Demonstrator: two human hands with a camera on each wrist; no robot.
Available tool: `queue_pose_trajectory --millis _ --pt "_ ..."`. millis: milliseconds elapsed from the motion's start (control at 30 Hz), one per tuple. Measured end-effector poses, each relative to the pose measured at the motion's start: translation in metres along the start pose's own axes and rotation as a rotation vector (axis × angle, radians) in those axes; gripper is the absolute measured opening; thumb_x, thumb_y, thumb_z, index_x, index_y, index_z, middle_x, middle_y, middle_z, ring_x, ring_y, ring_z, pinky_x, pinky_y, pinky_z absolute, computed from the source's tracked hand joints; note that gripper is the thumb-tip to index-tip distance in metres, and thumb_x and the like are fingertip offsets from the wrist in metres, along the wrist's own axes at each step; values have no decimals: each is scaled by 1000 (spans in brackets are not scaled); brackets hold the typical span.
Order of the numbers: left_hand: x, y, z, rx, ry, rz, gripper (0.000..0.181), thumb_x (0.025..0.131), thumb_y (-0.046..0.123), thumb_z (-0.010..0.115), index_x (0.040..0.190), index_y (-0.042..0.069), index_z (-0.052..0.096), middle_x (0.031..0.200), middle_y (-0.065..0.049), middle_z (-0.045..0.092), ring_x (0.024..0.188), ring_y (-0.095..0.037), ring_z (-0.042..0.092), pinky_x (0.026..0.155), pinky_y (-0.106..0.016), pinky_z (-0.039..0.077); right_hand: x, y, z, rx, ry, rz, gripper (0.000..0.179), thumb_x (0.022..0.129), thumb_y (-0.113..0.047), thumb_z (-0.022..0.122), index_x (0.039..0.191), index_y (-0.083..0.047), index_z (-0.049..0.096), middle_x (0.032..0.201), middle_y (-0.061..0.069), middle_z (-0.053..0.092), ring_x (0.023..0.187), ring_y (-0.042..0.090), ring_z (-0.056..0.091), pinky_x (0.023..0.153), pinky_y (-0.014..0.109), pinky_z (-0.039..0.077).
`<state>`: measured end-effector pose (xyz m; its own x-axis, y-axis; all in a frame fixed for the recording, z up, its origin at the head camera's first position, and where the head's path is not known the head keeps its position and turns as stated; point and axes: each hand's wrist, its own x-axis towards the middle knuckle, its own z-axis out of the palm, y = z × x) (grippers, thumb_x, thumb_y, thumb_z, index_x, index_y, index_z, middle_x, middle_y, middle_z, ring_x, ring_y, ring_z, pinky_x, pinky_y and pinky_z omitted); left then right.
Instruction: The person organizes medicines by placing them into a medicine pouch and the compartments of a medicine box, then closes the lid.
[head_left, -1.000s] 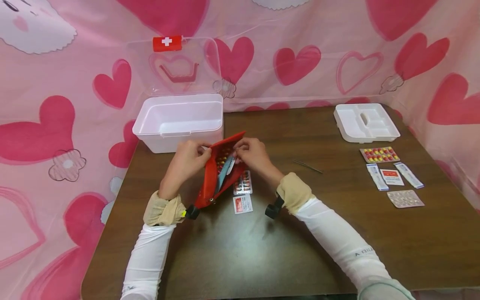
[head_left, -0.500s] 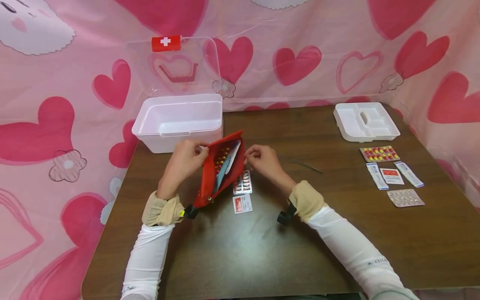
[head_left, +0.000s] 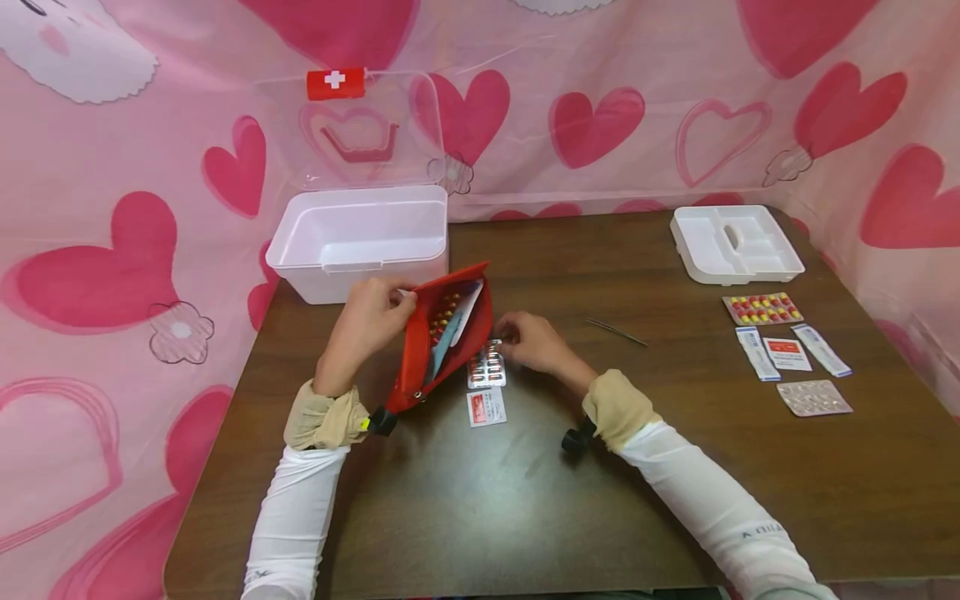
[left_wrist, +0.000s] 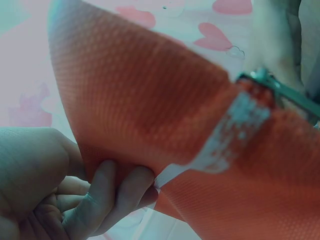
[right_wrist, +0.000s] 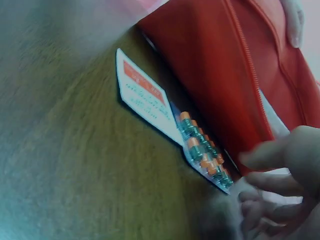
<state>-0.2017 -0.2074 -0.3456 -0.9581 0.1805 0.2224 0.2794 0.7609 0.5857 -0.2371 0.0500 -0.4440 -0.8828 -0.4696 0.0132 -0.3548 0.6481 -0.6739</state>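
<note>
My left hand pinches the rim of a red zip pouch, which is tilted with its mouth spread. In the left wrist view, fingers grip the pouch fabric. Inside it are a blister pack of red and yellow capsules, a light blue item and a white flat item. My right hand is at the far end of a blister pack of orange and green capsules, fingers apart in the right wrist view. A white and red packet lies against that pack.
A white first-aid box with its clear lid raised stands behind the pouch. Tweezers lie right of my right hand. Farther right are a white divided tray, blister packs and small packets.
My right hand has come out of the pouch's mouth and moved right, then down toward the blister pack on the table. The left hand keeps its grip on the pouch.
</note>
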Motion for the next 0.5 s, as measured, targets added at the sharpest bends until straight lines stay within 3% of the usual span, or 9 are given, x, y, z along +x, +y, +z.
queue_pose_trajectory --millis 200,500 --pt "0 0 -1 -6 1 -8 26 93 13 54 104 3 75 84 -13 75 64 -22 61 51 -27 42 -2 -5 5 -123 -111 -36 59 76 -25 83 126 0 63 116 20 59 109 31 54 96 44 48" --pt "1 0 -2 -9 -4 0 28 92 11 53 106 1 75 84 -15 75 62 -21 61 50 -27 42 -3 -6 7 -142 -128 -32 68 73 -25 87 127 2 55 119 21 53 110 34 53 98 46 47"
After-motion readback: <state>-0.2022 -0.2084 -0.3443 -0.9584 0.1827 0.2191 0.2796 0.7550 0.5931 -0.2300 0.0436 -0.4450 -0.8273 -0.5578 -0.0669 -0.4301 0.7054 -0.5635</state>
